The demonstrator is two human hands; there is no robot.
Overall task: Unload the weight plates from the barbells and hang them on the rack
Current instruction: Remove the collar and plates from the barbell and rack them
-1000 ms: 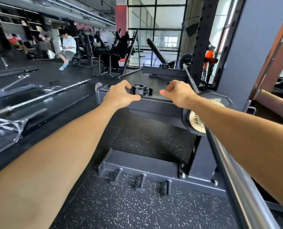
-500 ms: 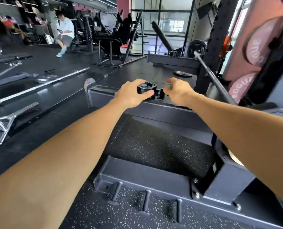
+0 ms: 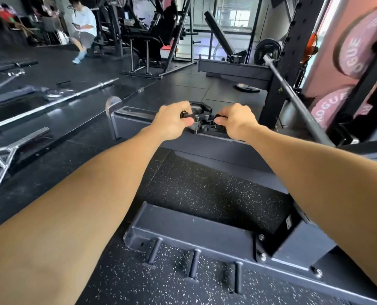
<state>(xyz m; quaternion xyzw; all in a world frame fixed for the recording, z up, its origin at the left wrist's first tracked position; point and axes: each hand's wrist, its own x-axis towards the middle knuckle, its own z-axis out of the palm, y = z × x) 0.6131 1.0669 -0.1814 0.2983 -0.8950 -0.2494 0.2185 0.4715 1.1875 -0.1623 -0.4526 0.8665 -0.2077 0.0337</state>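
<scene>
- Black plastic collar [image 3: 199,118] resting on top of the dark steel beam [image 3: 139,124] of the rack base, pinched from both sides.
- Left hand [image 3: 174,122] grasping the collar's left lever between thumb and curled fingers; right hand [image 3: 234,123] grasping the latch on the collar's right side, fingers curled round it.
- Collar lying flat, ring opening facing up, long axis running left to right along the beam, lever ends pointing out toward each hand.
- Risk: collar sliding off the narrow beam top onto the rubber floor [image 3: 205,194] if either pinch loosens; cause, small contact area and smooth painted steel.
- Risk: skin caught in the latch if snapped closed under the right fingertips.
- Barbell [image 3: 293,95] slanting from upper middle down to the right, long axis pointing away and to the left, far end carrying a dark weight plate [image 3: 269,50].
- Risk: uneven load tipping the barbell once a plate comes off; cannot tell how the near end is supported.
- Pink weight plates [image 3: 328,104] already hanging on the rack at right, apart from both hands.
</scene>
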